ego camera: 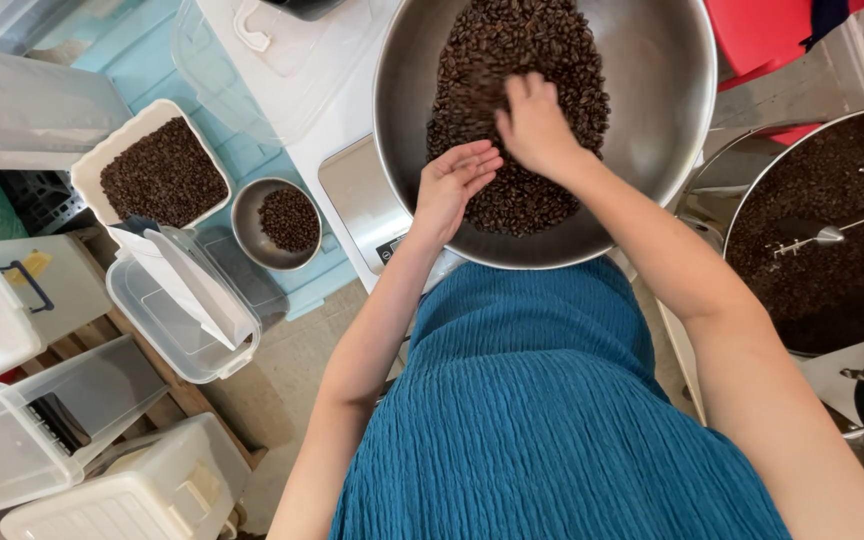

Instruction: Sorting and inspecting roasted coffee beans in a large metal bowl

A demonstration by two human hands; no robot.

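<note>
While left hand (455,180) cups open, right hand (532,125) spreads on beans (552,50), steel bowl (652,90).

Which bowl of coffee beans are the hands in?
The big steel bowl at the top. Both hands, left and right, are in it. The small steel bowl sits apart, untouched.

Floor (297,375): beige tile, partly visible at lower left. Wooden pallet (167,385) carries clear lidded plastic bins (42,425). Light blue surface (147,60) at upper left. White desk (337,120) at centre top. Red object (757,30) at upper right. Even, soft daylight.
</note>
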